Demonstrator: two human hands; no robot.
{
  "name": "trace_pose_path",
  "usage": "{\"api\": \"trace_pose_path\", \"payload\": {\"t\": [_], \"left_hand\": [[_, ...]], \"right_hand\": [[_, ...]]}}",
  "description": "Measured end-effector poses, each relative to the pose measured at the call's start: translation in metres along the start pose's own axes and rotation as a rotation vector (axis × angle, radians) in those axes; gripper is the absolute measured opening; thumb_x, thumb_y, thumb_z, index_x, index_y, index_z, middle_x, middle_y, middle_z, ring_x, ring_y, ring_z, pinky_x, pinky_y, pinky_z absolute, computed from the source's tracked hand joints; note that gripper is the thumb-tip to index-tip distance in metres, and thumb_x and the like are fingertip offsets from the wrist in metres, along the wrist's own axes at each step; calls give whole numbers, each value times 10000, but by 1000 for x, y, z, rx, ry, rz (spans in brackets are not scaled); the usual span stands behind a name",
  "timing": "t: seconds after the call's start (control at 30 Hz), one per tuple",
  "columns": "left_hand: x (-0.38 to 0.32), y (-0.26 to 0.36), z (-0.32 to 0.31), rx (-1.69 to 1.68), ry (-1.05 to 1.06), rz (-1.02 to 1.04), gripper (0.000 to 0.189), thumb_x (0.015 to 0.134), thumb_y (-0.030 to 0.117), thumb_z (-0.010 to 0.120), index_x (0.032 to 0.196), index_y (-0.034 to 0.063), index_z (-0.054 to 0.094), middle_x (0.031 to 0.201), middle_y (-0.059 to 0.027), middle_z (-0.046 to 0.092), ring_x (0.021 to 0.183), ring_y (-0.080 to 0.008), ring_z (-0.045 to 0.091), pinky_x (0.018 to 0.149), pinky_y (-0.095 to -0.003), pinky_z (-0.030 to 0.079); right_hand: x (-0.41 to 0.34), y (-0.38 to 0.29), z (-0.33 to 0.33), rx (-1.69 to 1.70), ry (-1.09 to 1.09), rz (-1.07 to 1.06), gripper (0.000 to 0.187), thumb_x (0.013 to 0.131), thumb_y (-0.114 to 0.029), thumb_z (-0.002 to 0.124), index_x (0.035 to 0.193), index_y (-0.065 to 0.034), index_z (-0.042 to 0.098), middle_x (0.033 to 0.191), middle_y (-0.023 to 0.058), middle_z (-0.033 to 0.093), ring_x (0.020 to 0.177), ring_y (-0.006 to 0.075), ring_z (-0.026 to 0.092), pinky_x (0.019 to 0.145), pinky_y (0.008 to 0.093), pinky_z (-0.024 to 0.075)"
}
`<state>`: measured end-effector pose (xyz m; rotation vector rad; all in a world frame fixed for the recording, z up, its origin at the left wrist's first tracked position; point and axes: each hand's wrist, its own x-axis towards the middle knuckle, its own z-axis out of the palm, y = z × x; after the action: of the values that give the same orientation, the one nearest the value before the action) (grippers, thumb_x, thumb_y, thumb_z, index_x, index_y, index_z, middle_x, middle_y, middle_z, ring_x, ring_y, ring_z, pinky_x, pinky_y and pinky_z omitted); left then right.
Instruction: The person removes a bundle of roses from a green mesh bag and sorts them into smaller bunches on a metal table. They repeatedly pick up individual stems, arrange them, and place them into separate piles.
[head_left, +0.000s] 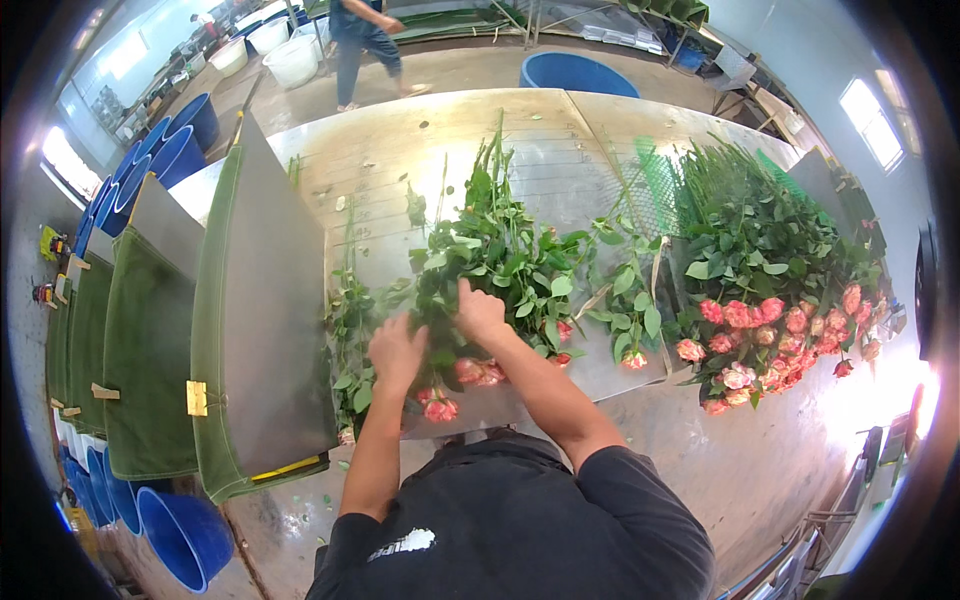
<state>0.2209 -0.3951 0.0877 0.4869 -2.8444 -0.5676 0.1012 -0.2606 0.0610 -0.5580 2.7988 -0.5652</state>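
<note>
A loose pile of pink and cream roses (517, 259) lies on the metal table before me, stems pointing away and blooms (480, 371) towards my body. My left hand (397, 349), slightly blurred, touches the leaves on the pile's left side, thumb apart from the fingers. Up among the leaves nearer the middle is my right hand (480, 309); foliage hides its fingertips. Whether either hand grips a stem is hidden. A few separate leafy stems (351, 307) lie left of the pile. On the right lies a single rose stem (634, 300) with a small bloom.
A large heap of roses (757, 247) on green netting (656, 184) fills the table's right end. Upright metal panels edged with green cloth (262, 300) stand at left. Blue tubs (187, 536) sit on the floor. Across the metal table (390, 157), a person (364, 52) is walking.
</note>
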Motion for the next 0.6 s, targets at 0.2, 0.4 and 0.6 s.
{"api": "trace_pose_path", "payload": {"t": [0.2,0.4,0.6], "left_hand": [[17,-10,37,-96,-349,-262,586,728,169,671,1279,97,484,1022,-177,647,929,-312,631,800,-410,495],[9,-38,50,-1297,-498,-308,403,828,61,590,1220,20,505,964,-146,658,861,-230,650,717,-323,527],[-7,-20,30,-1867,-558,-408,413,881,144,623,1266,85,486,1023,-127,648,838,-212,660,716,-324,563]], "right_hand": [[-19,-9,-18,480,106,67,738,691,-158,651,1364,-84,355,927,204,642,805,353,641,730,410,511],[-47,83,-66,1532,59,105,656,792,-94,641,1393,-105,377,1145,137,567,927,208,603,779,326,518],[-90,148,-84,2171,134,136,348,827,-195,667,1091,13,577,936,91,652,870,205,632,735,328,532]]}}
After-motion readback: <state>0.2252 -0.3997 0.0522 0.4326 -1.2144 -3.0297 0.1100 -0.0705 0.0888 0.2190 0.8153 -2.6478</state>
